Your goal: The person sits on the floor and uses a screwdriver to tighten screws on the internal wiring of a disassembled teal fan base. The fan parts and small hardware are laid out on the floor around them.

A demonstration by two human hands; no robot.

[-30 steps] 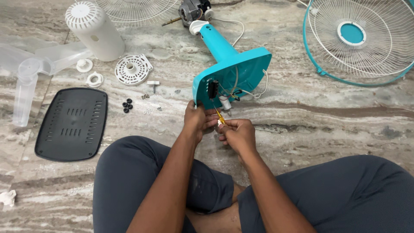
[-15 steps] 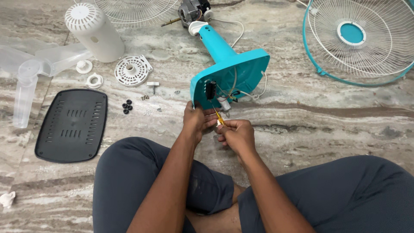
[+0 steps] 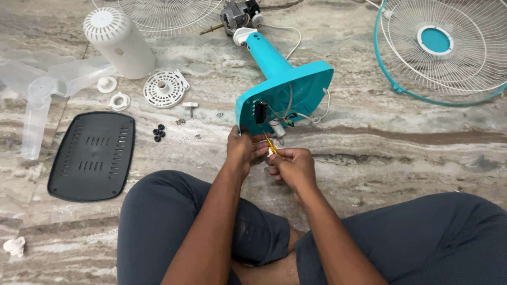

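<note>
The teal fan base (image 3: pixel 288 89) has tipped a little further over since a moment ago, its open underside facing the person, who sits on the marble floor (image 3: pixel 401 153). The left hand (image 3: pixel 240 148) is pinched on the base's lower edge, and the right hand (image 3: pixel 291 166) is clenched around a small yellow-tipped wire (image 3: pixel 270 143) coming from inside. A black vented cover plate (image 3: pixel 92 155) lies well apart to the left, screws (image 3: pixel 182 122) between
</note>
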